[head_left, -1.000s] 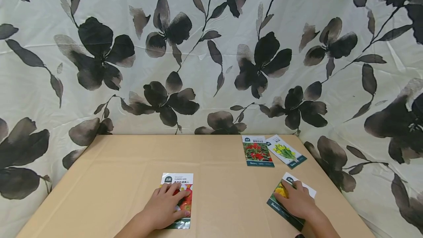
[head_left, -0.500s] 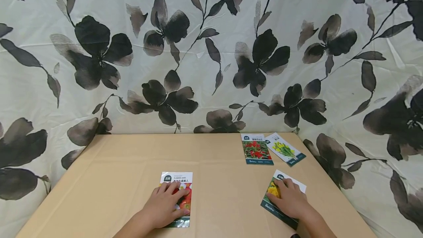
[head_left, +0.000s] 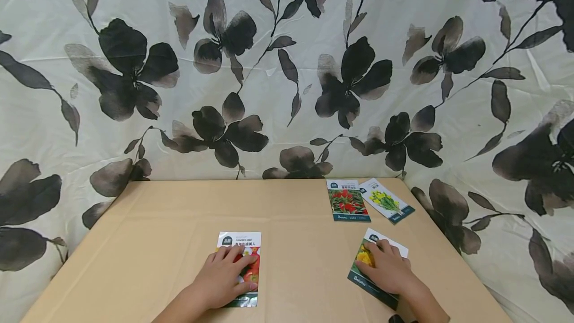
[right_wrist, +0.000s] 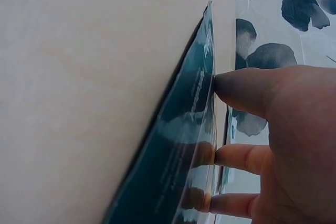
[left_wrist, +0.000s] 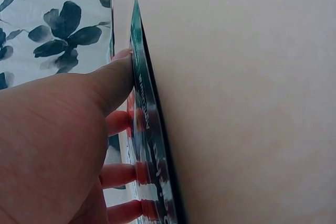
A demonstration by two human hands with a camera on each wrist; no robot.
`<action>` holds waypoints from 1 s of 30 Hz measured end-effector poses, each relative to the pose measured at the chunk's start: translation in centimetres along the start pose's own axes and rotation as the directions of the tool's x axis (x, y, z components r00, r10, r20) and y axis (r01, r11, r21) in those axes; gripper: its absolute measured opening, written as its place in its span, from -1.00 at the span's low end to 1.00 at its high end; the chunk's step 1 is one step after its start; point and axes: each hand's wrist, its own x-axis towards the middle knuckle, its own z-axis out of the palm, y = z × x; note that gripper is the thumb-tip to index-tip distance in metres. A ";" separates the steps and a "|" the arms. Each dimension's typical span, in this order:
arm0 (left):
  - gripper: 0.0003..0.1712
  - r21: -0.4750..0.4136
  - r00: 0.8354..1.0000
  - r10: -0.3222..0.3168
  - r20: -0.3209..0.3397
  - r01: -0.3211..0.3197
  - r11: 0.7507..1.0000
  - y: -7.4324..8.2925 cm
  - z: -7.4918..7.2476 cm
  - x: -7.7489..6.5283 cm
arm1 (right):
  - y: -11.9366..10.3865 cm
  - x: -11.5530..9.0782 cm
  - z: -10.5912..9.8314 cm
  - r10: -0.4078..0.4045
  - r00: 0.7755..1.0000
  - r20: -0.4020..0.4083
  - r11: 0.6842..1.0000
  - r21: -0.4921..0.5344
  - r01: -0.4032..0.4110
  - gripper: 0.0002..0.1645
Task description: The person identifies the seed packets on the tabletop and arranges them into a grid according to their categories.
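My left hand [head_left: 221,277] rests on a flower seed packet [head_left: 252,274] with red blooms, its fingers spread over the front. In the left wrist view the fingertips and thumb [left_wrist: 118,82] touch that packet's face, which lies on the table. My right hand [head_left: 389,269] lies over a tilted seed packet [head_left: 371,287] with a yellow flower and a dark green lower band. Seen from the right wrist, extended fingertips and thumb [right_wrist: 244,90] press on the packet from above. Each hand covers much of its packet's picture.
At the table's far right, a red-flower seed packet [head_left: 348,202] lies straight beside a slanted packet with yellow flowers [head_left: 386,201]. A tan table [head_left: 170,218] carries everything. Behind it hangs a white cloth [head_left: 278,83] printed with dark flowers.
My right hand has slid the yellow-flower packet under it leftward and slightly away from me across the table. The left hand and its packet stay in place. The head view has shifted slightly.
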 end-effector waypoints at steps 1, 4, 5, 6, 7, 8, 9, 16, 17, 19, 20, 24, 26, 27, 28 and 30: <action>-0.23 0.000 1.000 0.000 -0.001 0.000 1.000 0.0 0.0 0.0 | 0.0 0.0 0.0 0.000 1.000 0.001 1.000 0.001 0.000 -0.02; -0.24 -0.001 1.000 0.003 -0.013 -0.003 1.000 0.0 0.0 0.0 | -0.2 0.0 0.0 -0.003 1.000 0.002 1.000 0.004 0.003 -0.03; -0.24 0.001 1.000 0.004 -0.016 -0.004 1.000 0.0 0.1 0.0 | -0.2 -0.1 -0.1 -0.005 1.000 0.002 1.000 0.005 0.005 -0.03; -0.25 0.002 1.000 0.004 -0.019 -0.004 1.000 0.0 0.1 0.0 | -0.3 -0.1 -0.1 -0.006 1.000 0.002 1.000 0.006 0.006 -0.03; -0.25 0.003 1.000 0.005 -0.020 -0.005 1.000 0.0 0.2 0.0 | -0.4 -0.1 -0.1 -0.007 1.000 0.003 1.000 0.007 0.007 -0.04; -0.25 0.004 1.000 0.004 -0.022 -0.004 1.000 -0.1 0.2 0.0 | -0.4 -0.1 -0.1 -0.009 1.000 0.004 1.000 0.006 0.009 -0.04; -0.25 0.003 1.000 0.003 -0.020 -0.003 1.000 0.0 0.2 0.0 | -0.5 -0.2 -0.1 -0.010 1.000 0.006 1.000 0.006 0.010 -0.04; -0.27 -0.004 1.000 -0.008 -0.015 0.008 1.000 0.0 0.3 0.0 | -1.1 -0.3 -0.1 -0.022 1.000 0.008 1.000 0.003 0.022 -0.08; -0.26 0.000 1.000 -0.006 -0.017 0.006 1.000 -0.1 0.4 0.1 | -1.2 -0.3 -0.1 -0.025 1.000 0.005 1.000 0.004 0.025 -0.08; -0.25 0.005 1.000 -0.001 -0.023 0.002 1.000 -0.2 0.5 0.1 | -1.3 -0.3 -0.1 -0.031 1.000 -0.002 1.000 0.004 0.031 -0.09; -0.25 0.006 1.000 0.000 -0.026 0.000 1.000 -0.2 0.5 0.1 | -1.4 -0.4 0.0 -0.034 0.999 -0.004 0.999 0.006 0.034 -0.10; -0.24 0.010 0.999 0.009 -0.041 -0.009 1.000 -0.3 0.6 0.1 | -1.4 -0.4 0.2 -0.044 0.999 -0.012 0.999 0.012 0.044 -0.13; -0.23 0.007 0.999 0.007 -0.039 -0.006 1.000 -0.2 0.5 0.0 | -1.4 -0.4 0.4 -0.048 0.999 -0.013 0.999 0.011 0.048 -0.15; -0.22 0.007 0.999 0.006 -0.037 -0.006 1.000 -0.2 0.5 0.0 | -1.4 -0.3 0.4 -0.049 0.999 -0.013 0.999 0.010 0.049 -0.15; -0.22 0.004 0.999 0.005 -0.033 -0.004 1.000 -0.2 0.5 0.0 | -1.4 -0.3 0.5 -0.052 0.999 -0.013 0.999 0.010 0.052 -0.15; -0.22 -0.005 1.000 -0.005 -0.021 0.005 1.000 -0.1 0.4 0.0 | -1.5 -0.3 0.6 -0.056 0.998 -0.011 0.998 0.011 0.056 -0.15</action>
